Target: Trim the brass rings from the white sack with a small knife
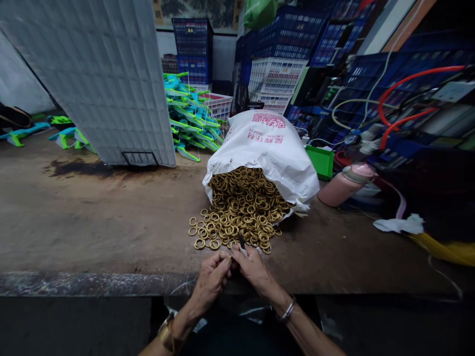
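Note:
A white sack (267, 148) lies on its side on the brown workbench (92, 222), and a heap of brass rings (241, 207) spills from its mouth toward me. At the bench's near edge my left hand (211, 279) pinches one brass ring (229, 257) between its fingertips. My right hand (254, 269) is closed round a thin dark tool (242, 244) whose tip points up toward the heap. Both hands meet just in front of the loose rings.
A grey ribbed panel (107, 74) stands on the bench at the back left. Green and blue plastic parts (189, 118) are piled behind it. A pink bottle (345, 183), a green box (321, 160), hoses and stacked blue crates (289, 34) fill the right.

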The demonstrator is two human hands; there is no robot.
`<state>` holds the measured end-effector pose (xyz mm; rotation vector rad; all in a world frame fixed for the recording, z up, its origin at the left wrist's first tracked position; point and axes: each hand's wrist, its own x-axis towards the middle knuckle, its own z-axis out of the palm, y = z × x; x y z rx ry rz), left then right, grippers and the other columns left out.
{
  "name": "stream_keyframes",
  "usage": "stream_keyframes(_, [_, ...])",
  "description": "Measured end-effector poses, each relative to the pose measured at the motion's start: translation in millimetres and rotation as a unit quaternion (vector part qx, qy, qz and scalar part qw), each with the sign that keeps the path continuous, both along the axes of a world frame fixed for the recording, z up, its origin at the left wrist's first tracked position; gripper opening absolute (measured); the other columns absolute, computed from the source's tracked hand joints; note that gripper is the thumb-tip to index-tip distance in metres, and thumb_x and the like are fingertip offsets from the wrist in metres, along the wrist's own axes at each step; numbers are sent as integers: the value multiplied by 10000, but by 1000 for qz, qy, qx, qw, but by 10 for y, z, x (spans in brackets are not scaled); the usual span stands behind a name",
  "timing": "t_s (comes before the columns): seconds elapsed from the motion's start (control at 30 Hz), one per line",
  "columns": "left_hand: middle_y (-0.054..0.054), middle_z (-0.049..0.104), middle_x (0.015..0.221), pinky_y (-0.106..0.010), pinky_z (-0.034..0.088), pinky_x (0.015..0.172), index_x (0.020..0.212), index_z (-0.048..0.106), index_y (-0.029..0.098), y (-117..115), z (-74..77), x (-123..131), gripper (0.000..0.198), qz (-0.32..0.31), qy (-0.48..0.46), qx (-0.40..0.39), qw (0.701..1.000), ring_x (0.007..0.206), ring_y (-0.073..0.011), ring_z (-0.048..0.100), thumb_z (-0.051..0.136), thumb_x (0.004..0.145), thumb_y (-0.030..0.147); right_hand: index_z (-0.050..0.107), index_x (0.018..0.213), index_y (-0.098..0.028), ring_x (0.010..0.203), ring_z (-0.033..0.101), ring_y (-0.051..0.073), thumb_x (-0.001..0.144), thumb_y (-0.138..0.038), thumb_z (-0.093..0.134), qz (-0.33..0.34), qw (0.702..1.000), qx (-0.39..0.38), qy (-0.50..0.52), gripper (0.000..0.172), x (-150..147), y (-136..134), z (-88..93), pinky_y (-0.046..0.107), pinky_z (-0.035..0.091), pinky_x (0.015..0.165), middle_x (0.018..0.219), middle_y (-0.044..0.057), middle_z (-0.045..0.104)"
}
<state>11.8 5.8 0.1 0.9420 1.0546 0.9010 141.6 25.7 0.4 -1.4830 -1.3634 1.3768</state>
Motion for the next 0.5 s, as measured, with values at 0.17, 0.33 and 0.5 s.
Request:
stream_keyframes(0.17, [79,419,514,-146,205,344,698,459,182,-6,-16,-34,307,-7,-36,-47,998,367,-32,283,532,744,477,466,626,-181,561,395,94,773,-370,433,17,998,45,-28,242,-8,48,51,202,331,541,574,-47,448])
stream_keyframes(0.33, [73,445,552,-140,204,349,727,451,183,-20,-12,-43,293,12,-64,-38,997,379,-27,301,528,757,464,474,615,-184,547,435,111,812,-310,360,25,981,99,-165,260,57,23,20,215,310,543,563,-22,485])
stream_keyframes(0.5, [70,463,569,-146,209,365,734,443,184,-1,-16,-32,302,23,-62,-17,998,388,-27,305,526,754,473,551,797,-207,620,523,126,696,-91,386,116,924,153,-331,226,95,-72,0,219,286,581,691,5,611])
